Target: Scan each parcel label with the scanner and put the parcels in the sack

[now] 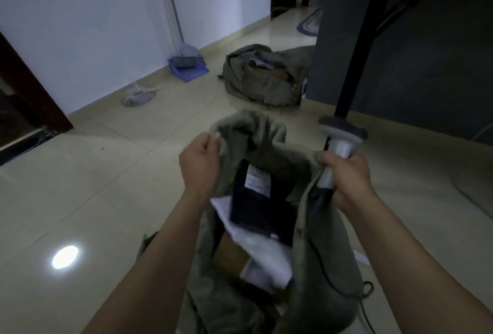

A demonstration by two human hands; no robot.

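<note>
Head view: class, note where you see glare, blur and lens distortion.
Head view: dim overall; a bright glare spot on the floor; black parcel and its label blurred, unreadable; wide-angle lens slants the door frame.

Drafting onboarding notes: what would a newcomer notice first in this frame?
At centre, the left hand holds the sack open by its rim while the right hand grips the scanner at its other side. Inside lies a black parcel with a white label. A second sack slumps on the floor behind.

One head-worn camera looks forward and down, close over the sack [256, 133] and floor [106, 200].
</note>
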